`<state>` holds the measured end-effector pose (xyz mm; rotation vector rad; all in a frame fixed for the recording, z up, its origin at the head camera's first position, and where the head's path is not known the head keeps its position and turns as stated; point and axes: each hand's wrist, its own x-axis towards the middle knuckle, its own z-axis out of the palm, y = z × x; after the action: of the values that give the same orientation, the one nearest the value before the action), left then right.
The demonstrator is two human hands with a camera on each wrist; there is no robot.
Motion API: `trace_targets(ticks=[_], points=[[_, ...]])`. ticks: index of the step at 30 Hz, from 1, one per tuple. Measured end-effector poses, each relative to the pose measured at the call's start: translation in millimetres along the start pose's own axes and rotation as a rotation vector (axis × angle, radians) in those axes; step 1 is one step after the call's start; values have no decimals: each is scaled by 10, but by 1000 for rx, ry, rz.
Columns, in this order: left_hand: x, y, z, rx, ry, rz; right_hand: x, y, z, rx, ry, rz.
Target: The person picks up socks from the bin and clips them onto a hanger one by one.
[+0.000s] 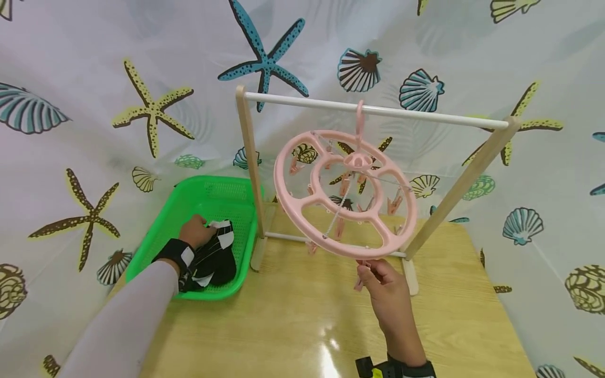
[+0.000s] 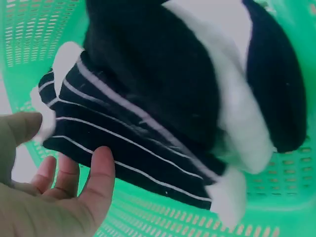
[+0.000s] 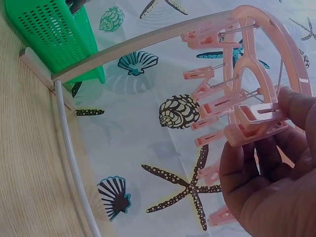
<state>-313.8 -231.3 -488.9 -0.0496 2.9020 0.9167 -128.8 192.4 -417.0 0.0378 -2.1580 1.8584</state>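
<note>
In the green basket, my left hand (image 1: 195,232) reaches to a heap of black-and-white socks (image 1: 219,257). Its thumb and fingers are spread at the edge of a black sock with white stripes (image 2: 128,143), fingertips right at the cloth. My right hand (image 1: 389,294) is under the near rim of the round pink hanger (image 1: 302,210). Between thumb and fingers it pinches a pink clothespin (image 3: 256,116) that hangs from that rim. Several other pink clothespins (image 3: 217,106) dangle around the hanger's rings.
The green basket (image 1: 246,265) stands on the left of the wooden table (image 1: 283,320), beside the rack's left post (image 1: 250,152). The hanger's hook goes over the white top bar (image 1: 307,101). The right post (image 1: 458,194) slants close behind my right hand. A patterned sheet (image 1: 189,31) hangs behind.
</note>
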Motion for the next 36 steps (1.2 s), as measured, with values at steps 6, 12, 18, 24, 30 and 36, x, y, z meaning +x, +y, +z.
trace_targets(ticks=[6,12,18,24,30,36], points=[[-131,287,-101,-54,77,-10,-13,4,-16,14,13,35],[-673,731,-304,-236,160,82,-25,8,14,30,6,40],[-1209,1174,-171,-409,280,221,-27,-40,22,109,19,45],[-1592,1483,154,-533,286,331,-30,-92,37,121,37,56],[-1783,1556,431,-558,261,339,-37,-101,122,176,34,27],[-1854,1669,691,-627,152,330,-56,-83,161,202,38,32]])
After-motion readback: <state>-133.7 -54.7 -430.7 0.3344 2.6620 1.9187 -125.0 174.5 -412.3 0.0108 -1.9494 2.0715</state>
